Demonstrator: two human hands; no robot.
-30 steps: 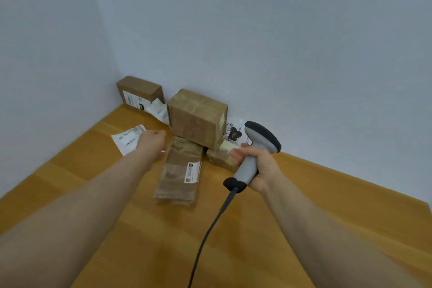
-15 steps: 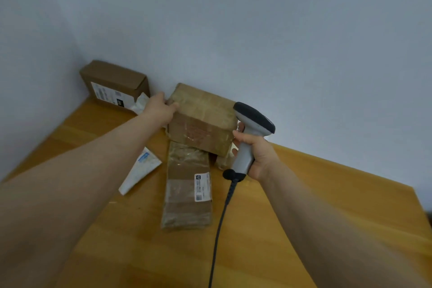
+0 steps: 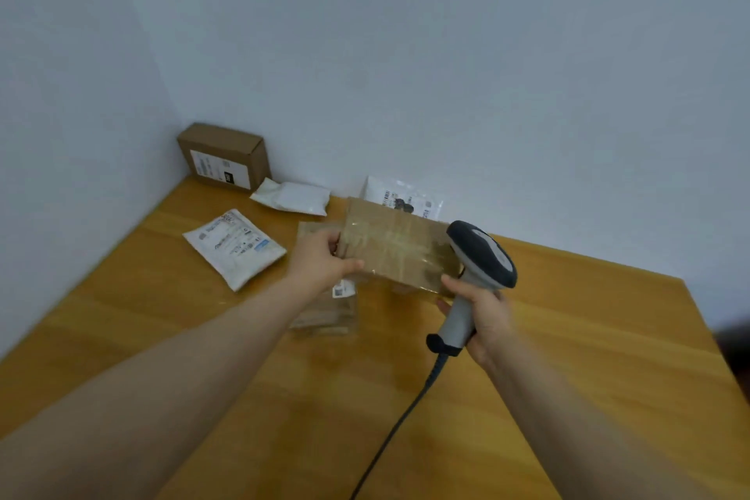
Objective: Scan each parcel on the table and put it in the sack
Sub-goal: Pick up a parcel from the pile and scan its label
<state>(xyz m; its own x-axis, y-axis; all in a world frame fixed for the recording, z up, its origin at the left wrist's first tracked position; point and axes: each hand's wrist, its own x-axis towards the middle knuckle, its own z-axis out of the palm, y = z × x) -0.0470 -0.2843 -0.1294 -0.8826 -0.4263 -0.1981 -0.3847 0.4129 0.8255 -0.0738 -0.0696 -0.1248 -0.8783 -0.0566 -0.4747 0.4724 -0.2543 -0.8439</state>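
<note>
Left fingers (image 3: 351,265) clasp box (image 3: 399,246) — seemingly lifted.

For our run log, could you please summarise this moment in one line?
left hand: grips taped brown cardboard box | right hand: grips grey barcode scanner | sack: not in view

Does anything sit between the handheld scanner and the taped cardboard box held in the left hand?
Nothing visible does. The grey handheld barcode scanner in the right hand sits beside the right end of the taped brown cardboard box that the left hand holds.
</note>
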